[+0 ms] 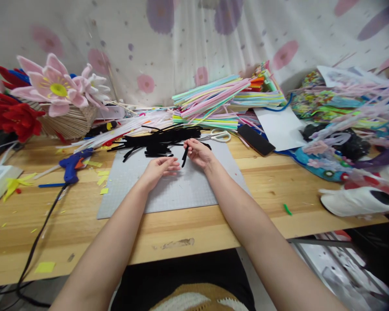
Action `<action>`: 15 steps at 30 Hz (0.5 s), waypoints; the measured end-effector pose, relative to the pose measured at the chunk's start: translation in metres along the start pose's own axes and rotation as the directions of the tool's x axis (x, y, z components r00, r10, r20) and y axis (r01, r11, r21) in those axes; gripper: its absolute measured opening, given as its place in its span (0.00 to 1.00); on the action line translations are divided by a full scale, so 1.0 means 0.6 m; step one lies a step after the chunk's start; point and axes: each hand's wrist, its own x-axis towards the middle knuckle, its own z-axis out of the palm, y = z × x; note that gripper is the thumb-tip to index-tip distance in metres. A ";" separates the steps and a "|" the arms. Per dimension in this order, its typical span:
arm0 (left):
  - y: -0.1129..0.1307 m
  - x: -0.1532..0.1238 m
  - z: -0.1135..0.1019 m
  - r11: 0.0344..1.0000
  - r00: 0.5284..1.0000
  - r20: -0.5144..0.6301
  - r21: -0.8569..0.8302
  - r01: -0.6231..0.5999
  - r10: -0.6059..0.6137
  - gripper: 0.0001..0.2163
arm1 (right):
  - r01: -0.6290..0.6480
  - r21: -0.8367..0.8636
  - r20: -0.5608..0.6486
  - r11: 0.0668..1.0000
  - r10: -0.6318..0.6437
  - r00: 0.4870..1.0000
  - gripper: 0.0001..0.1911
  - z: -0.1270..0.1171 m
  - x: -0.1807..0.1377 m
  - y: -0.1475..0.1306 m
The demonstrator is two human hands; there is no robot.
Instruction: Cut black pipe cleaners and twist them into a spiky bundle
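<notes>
My right hand point(197, 153) is closed in a pinch on a short black pipe cleaner piece point(184, 157) that hangs down over the grey cutting mat point(181, 190). My left hand point(160, 168) lies palm up on the mat just left of it, fingers loosely curled, with nothing visible in it. Just behind both hands, a pile of black pipe cleaners point(158, 140) sits at the mat's far edge.
A blue glue gun point(71, 164) with its cord lies left of the mat among yellow scraps. Scissors point(218, 136) and a black phone point(256, 140) lie behind right. Stacked pastel pipe cleaners point(214, 101), pink flowers point(56, 86) and red flowers point(13, 116) crowd the back.
</notes>
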 end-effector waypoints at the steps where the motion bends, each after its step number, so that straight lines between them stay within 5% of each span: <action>1: -0.002 0.002 0.002 1.000 1.000 0.004 -0.012 -0.005 0.005 0.20 | -0.008 -0.014 0.010 1.000 0.008 1.000 0.06 0.003 0.000 0.004; 8: -0.015 0.011 0.013 1.000 0.999 0.038 -0.016 -0.017 0.017 0.16 | -0.059 -0.064 0.072 0.996 0.064 0.995 0.04 0.015 -0.003 0.017; 15: -0.015 0.006 0.011 0.997 0.996 0.047 0.035 -0.074 0.072 0.15 | 0.012 -0.057 -0.021 0.998 -0.014 1.000 0.04 0.018 0.000 0.029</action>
